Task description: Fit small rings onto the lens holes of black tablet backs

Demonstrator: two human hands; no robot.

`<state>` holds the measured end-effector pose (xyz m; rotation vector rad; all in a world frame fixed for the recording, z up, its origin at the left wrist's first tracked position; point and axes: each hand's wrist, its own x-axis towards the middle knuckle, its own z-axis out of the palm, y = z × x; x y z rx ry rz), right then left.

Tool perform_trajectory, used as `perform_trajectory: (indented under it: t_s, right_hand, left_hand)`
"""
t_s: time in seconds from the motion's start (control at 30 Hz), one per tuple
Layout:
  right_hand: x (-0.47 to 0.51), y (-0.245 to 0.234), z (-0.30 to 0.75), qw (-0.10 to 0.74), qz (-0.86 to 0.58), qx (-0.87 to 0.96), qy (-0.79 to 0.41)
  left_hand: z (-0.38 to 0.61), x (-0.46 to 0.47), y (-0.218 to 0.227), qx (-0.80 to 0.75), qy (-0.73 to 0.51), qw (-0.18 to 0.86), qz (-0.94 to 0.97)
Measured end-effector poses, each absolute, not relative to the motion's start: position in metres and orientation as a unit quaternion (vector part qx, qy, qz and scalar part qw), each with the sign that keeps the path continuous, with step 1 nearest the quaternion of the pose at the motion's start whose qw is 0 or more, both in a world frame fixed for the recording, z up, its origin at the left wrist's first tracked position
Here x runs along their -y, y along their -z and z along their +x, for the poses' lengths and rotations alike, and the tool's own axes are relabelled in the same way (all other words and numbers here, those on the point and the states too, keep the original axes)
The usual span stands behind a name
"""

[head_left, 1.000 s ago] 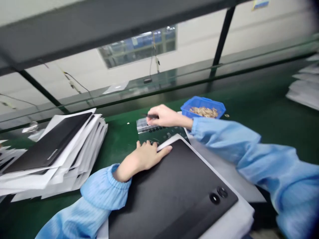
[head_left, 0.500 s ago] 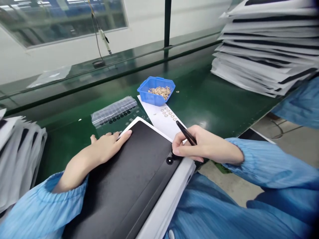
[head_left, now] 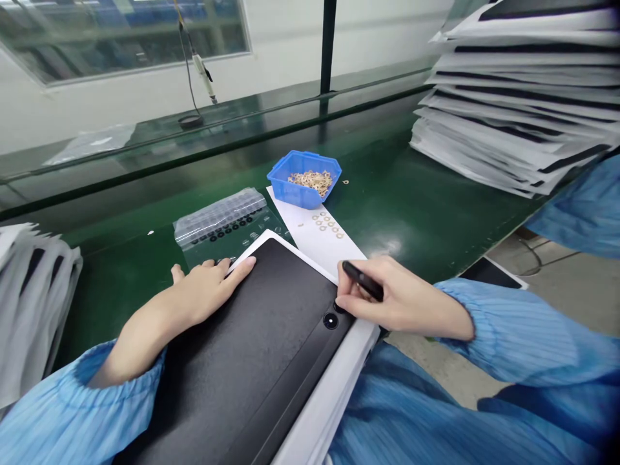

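A black tablet back cover (head_left: 261, 349) lies on a white sleeve in front of me, with two round camera holes near its right edge. My left hand (head_left: 208, 290) lies flat and open on its far left corner. My right hand (head_left: 387, 297) is closed around a black tweezer-like tool (head_left: 363, 281), with its fingertips pressed at the upper camera hole (head_left: 339, 307). The second hole (head_left: 330, 321) sits uncovered just below.
A blue tray (head_left: 303, 177) of small rings stands on the green belt, with several rings on a white sheet (head_left: 324, 236). A clear bag (head_left: 223, 216) of black rings lies left. Stacks of sleeved covers (head_left: 518, 97) rise right; another stack (head_left: 33, 303) sits left.
My right hand came from the clear bag to the camera hole on the cover and tilted the tool lower. My head turned right. The left hand stayed on the cover.
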<state>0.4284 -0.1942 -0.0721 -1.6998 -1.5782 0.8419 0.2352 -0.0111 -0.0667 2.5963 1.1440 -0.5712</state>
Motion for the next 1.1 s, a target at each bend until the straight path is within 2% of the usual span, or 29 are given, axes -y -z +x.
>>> perform_trajectory:
  t_s: [0.17,0.27,0.37,0.43,0.47,0.53,0.63,0.73,0.9,1.1]
  right_hand:
    - [0.201,0.079,0.430,0.307,-0.560,0.748,-0.180]
    - [0.208,0.080,0.432,0.315,-0.556,0.758,-0.129]
    - [0.215,0.079,0.438,0.484,-0.566,0.658,-0.112]
    - [0.219,0.077,0.441,0.574,-0.586,0.555,-0.135]
    - [0.220,0.076,0.442,0.589,-0.599,0.517,-0.164]
    - [0.221,0.074,0.440,0.579,-0.614,0.482,-0.235]
    - [0.221,0.074,0.433,0.540,-0.627,0.481,-0.290]
    - [0.221,0.077,0.425,0.528,-0.641,0.466,-0.304]
    - [0.217,0.083,0.420,0.565,-0.617,0.436,-0.333]
    - [0.215,0.088,0.419,0.587,-0.585,0.468,-0.305]
  left_hand:
    - [0.230,0.008,0.069,-0.376,0.192,0.105,0.900]
    - [0.228,0.018,0.068,-0.327,0.111,-0.002,0.939]
    - [0.231,0.050,0.064,-0.255,-0.058,-0.089,0.961]
    - [0.234,0.074,0.061,-0.149,-0.085,-0.048,0.984]
    - [0.235,0.085,0.059,-0.092,-0.076,-0.028,0.992]
    - [0.237,0.099,0.058,-0.006,-0.040,-0.008,0.999]
    - [0.240,0.103,0.058,0.029,-0.021,-0.016,0.999]
    - [0.243,0.099,0.059,0.032,-0.031,-0.017,0.999]
    - [0.244,0.099,0.061,0.034,-0.047,-0.033,0.998]
    - [0.241,0.101,0.063,0.014,-0.059,-0.025,0.998]
